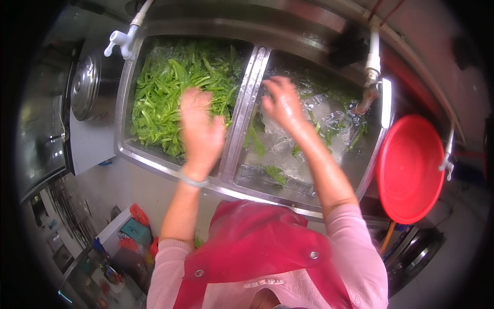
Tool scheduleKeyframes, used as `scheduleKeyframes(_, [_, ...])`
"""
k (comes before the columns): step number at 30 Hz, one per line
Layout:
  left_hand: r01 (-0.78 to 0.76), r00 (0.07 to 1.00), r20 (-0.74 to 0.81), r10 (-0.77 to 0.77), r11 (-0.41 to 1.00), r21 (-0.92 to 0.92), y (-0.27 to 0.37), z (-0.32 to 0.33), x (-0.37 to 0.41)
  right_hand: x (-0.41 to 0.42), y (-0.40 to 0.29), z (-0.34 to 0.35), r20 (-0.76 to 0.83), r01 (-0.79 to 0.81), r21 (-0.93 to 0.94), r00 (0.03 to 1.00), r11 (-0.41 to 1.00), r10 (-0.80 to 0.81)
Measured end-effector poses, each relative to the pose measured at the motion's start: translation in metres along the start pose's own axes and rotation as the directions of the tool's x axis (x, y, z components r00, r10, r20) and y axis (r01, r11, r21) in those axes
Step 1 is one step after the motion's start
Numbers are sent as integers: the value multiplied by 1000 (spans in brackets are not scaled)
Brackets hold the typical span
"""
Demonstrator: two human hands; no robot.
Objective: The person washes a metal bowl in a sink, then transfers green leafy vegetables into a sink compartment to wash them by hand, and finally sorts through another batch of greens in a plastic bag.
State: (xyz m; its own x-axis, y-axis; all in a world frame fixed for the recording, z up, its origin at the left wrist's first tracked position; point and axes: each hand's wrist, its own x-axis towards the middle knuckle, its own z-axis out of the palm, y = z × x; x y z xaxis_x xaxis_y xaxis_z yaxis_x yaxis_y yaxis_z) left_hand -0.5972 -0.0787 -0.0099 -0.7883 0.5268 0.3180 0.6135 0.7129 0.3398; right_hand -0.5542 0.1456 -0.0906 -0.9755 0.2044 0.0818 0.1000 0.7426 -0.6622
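A heap of leafy green vegetables [170,89] fills the left basin of a stainless-steel double sink [122,112]. Over the right side of that heap is my left hand [201,129], blurred, its thumb apart from the fingers and nothing seen in it. My right hand [283,101] hovers over the right basin near the metal divider [247,104], wet, with fingers spread and no leaf visible in its grasp. Water [278,139] churns in the right basin, where a few loose leaves [276,174] float. Whether my left fingertips touch the greens is unclear.
A white plastic tap [120,41] overhangs the left basin's corner. Another tap [368,94] reaches over the right basin. To the right stands a red plastic basin [411,170], tilted on its side. A lidded metal pot [85,88] is at the left.
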Motion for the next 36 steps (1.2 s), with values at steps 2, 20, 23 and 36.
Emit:
scheduleKeyframes(2, [-90, 913, 346, 217, 933, -347, 54, 45, 8, 5, 68, -19, 97, -32, -343, 993, 939, 69])
scheduleKeyframes(20, [409, 70, 998, 2, 912, -31, 39, 263, -119, -191, 210, 37, 815, -704, 111, 468, 701, 341])
scheduleKeyframes(23, [598, 45, 999, 25, 800, -47, 34, 259, -173, -220, 172, 56, 825, -896, -5, 246, 443, 508])
scheduleKeyframes(36, [873, 355, 902, -244, -260, -413, 82, 76, -95, -155, -45, 31, 419, -494, 865, 609, -91, 673])
